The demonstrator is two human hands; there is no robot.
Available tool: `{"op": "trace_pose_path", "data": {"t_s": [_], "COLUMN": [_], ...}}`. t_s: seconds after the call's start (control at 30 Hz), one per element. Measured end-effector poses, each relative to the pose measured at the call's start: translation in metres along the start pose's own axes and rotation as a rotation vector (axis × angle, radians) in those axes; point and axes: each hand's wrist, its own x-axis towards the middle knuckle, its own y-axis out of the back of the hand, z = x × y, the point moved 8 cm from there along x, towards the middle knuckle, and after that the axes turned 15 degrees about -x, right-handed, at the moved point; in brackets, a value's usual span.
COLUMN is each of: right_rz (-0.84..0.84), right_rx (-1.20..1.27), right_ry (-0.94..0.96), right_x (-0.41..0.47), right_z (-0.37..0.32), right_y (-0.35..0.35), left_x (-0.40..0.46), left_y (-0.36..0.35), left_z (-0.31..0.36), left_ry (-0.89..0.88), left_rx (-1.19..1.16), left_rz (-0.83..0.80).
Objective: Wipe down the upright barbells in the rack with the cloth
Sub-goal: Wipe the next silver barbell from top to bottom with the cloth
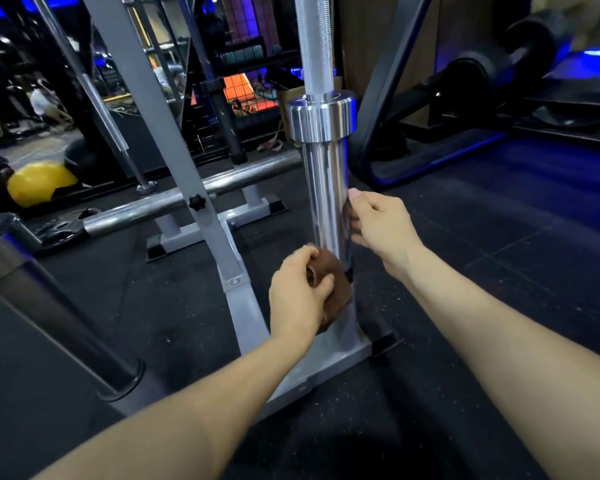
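Note:
A chrome barbell (324, 174) stands upright in a grey rack (326, 362), its thick sleeve down and its knurled shaft rising out of the top of the view. My left hand (297, 292) grips a brown cloth (331, 275) and holds it against the lowest part of the sleeve, just above the rack's base. My right hand (378, 226) holds the sleeve's right side a little higher, fingers curled round it. A second bar (90, 95) leans upright at the back left.
A grey slanted rack post (174, 150) runs just left of the barbell. A horizontal chrome bar (187, 199) with a black plate lies behind it. A dark sleeve (49, 306) juts in at the left. Yellow and black balls sit far left, a black bench frame (395, 98) at the right.

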Motion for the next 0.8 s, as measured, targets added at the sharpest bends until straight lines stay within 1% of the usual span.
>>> {"op": "trace_pose_path", "data": {"t_s": [0.1, 0.2, 0.33, 0.4, 0.53, 0.63, 0.67, 0.77, 0.8], "right_rz": [-0.031, -0.002, 0.000, -0.018, -0.024, -0.028, -0.032, -0.016, -0.015], "right_rx": [0.048, 0.012, 0.004, 0.008, -0.010, -0.039, -0.035, -0.025, -0.035], "right_ry": [-0.026, -0.043, -0.023, -0.032, -0.065, -0.096, -0.097, -0.082, -0.078], "right_x": [-0.005, -0.009, -0.013, -0.017, -0.024, -0.027, -0.028, -0.028, -0.029], "right_z": [0.005, 0.003, -0.003, -0.005, -0.006, -0.009, -0.012, -0.015, -0.015], "right_y": [-0.005, -0.001, 0.002, 0.003, 0.009, 0.016, 0.017, 0.018, 0.017], "left_x": [-0.002, 0.001, 0.001, -0.003, -0.006, -0.006, -0.004, 0.013, 0.019], "left_y": [-0.003, 0.002, 0.004, -0.002, -0.007, 0.001, 0.009, 0.040, 0.042], "left_z": [-0.004, 0.007, 0.010, 0.006, 0.010, 0.018, 0.022, 0.034, 0.040], "left_ry": [-0.028, -0.069, -0.028, -0.001, -0.044, -0.117, -0.137, -0.164, -0.177], "left_rx": [0.068, 0.116, 0.056, 0.046, 0.102, 0.064, 0.042, -0.061, -0.086], "left_rz": [-0.053, -0.125, -0.045, -0.041, -0.132, -0.238, -0.219, 0.006, 0.048]}}
